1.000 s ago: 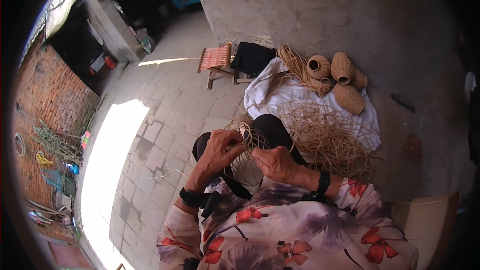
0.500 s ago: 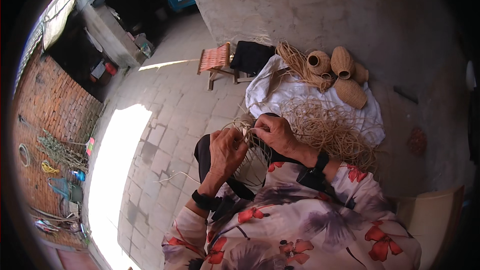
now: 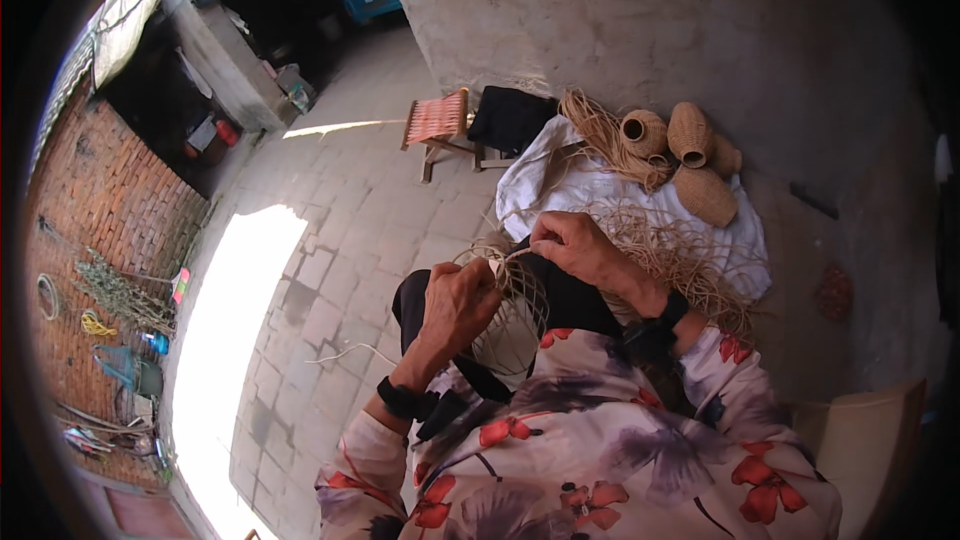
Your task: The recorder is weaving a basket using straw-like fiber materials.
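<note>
An open-meshed basket (image 3: 518,312) of pale strands rests in my lap between my knees, its rim toward my hands. My left hand (image 3: 462,302) is closed on the rim at its left side. My right hand (image 3: 572,245) pinches a thin cane strand (image 3: 519,253) that runs to the rim, up and to the right of the basket. A loose strand end (image 3: 352,351) sticks out to the left over the paving. My fingers hide part of the rim.
Ahead to the right, a white sheet (image 3: 530,185) bears several woven baskets (image 3: 706,196), a strand bundle (image 3: 600,135) and a tangled strand heap (image 3: 670,260). Beside it stand a folding stool (image 3: 437,118) and a black cloth-covered seat (image 3: 512,120). A brick wall (image 3: 120,190) is at the left.
My right hand has moved right and slightly up, away from my left hand, drawing the strand out. My left hand keeps its hold on the basket rim.
</note>
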A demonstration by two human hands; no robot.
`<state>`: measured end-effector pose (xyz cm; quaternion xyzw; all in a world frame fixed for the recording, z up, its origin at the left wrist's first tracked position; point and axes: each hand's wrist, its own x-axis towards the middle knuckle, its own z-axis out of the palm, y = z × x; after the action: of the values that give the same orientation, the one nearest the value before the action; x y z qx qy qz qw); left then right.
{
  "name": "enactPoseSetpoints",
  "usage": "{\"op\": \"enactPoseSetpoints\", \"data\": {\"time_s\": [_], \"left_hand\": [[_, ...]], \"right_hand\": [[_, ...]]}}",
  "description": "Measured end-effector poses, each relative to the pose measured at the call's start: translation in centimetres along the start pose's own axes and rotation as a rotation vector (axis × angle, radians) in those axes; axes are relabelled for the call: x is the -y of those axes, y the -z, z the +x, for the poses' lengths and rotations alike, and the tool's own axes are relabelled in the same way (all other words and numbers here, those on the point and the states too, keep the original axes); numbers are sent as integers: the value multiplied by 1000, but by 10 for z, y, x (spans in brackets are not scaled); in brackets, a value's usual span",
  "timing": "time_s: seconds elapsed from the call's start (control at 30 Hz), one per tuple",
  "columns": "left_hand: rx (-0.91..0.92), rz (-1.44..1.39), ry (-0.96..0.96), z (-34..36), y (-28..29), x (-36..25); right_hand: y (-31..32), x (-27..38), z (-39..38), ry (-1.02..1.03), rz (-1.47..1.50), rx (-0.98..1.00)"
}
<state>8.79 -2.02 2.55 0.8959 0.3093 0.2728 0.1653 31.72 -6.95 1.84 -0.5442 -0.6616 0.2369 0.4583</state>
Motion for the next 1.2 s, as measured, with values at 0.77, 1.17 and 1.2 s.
{"op": "enactPoseSetpoints", "data": {"time_s": [0.77,1.17,1.2], "left_hand": [[722,-637,260,53,3,26],[430,-299,72,19,27,0],[430,-342,89,14,29,-2]], "right_hand": [[-82,8,-37,511,-587,-290],[-76,23,-48,239,-203,-253],[-78,24,-48,255,-196,-265]]}}
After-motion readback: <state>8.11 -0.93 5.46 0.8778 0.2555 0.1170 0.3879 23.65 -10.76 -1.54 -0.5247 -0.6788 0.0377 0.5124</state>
